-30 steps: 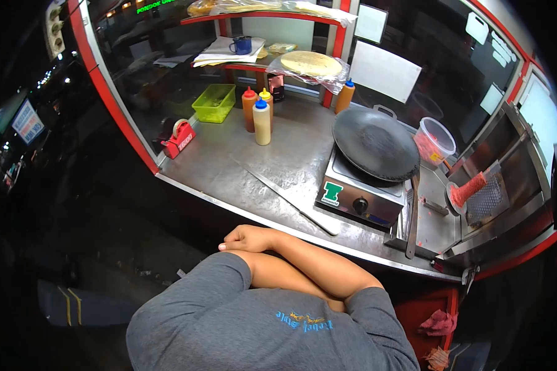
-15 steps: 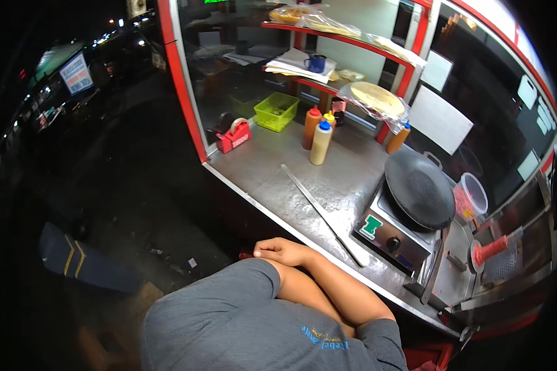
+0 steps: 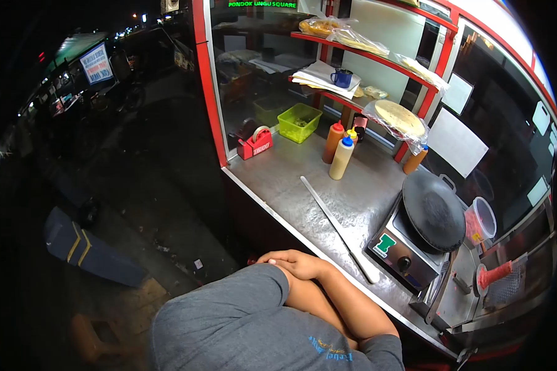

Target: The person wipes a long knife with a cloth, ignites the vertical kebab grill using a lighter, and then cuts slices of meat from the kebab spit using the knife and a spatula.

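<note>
My arms are crossed in front of the grey shirt. My right hand (image 3: pixel 297 264) lies over my left arm near the sleeve's end, its fingers together and curled round the arm. My left hand is hidden beneath the right arm. Nearest on the metal counter (image 3: pixel 278 185) lies a long knife (image 3: pixel 332 217), its white handle toward the front edge; neither hand touches it. A dark pan (image 3: pixel 434 210) sits on the stove (image 3: pixel 404 263) to the right.
Sauce bottles (image 3: pixel 341 159), a green basket (image 3: pixel 299 122) and a red tape dispenser (image 3: pixel 255 144) stand at the back. Shelves hold flatbreads (image 3: pixel 400 119) and a blue mug (image 3: pixel 341 77). Right of the stove are a plastic tub (image 3: pixel 480 221) and meat on a spit (image 3: pixel 495 273).
The view has turned left, so the counter and its objects appear farther right and more of the dark ground shows. The arms stay crossed; the knife stays on the counter.
</note>
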{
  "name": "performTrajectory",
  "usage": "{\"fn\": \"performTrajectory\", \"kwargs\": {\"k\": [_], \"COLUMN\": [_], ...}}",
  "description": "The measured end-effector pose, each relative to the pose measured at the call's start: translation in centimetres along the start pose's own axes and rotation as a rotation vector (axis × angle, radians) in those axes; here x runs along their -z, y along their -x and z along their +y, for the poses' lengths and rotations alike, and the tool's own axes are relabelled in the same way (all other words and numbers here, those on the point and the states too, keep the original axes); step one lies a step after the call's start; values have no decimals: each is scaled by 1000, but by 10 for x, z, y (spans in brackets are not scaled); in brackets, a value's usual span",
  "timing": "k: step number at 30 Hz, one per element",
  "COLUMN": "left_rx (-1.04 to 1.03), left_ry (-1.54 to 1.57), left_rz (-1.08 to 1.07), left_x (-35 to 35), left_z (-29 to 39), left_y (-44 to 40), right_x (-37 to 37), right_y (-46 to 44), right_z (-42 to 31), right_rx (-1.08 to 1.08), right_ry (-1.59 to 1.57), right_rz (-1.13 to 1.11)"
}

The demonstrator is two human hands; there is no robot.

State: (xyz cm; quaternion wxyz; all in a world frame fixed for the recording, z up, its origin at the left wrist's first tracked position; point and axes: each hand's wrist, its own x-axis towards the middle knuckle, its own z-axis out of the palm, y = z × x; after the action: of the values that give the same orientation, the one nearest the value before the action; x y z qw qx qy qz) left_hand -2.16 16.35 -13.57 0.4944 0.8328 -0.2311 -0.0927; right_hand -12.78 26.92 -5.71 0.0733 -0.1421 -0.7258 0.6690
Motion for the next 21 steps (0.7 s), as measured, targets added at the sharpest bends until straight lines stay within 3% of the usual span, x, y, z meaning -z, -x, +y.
{"fn": "performTrajectory", "kwargs": {"k": [1,10,12,14,15,16,18,21], "left_rx": [0,-42,-60,-65,-35,-10,97,236], "left_ry": [3,-7,-10,17,61,108,148,179], "left_rz": [0,20,47,164,275,387,616,737], "left_x": [0,5,6,15,21,28,27,5], "left_z": [0,-2,-6,-2,10,22,41,36], "left_y": [0,10,15,37,60,83,130,180], "right_x": [3,12,19,14,6,-1,-19,-30], "right_y": [2,83,122,164,182,204,226,235], "right_z": [0,-31,-31,-18,6,24,52,77], "right_rx": [-106,-18,-160,-137,-67,-169,-165,-84], "right_ry": [-20,467,473,272,178,83,11,231], "right_rz": [-56,80,66,295,508,689,1119,1501]}}
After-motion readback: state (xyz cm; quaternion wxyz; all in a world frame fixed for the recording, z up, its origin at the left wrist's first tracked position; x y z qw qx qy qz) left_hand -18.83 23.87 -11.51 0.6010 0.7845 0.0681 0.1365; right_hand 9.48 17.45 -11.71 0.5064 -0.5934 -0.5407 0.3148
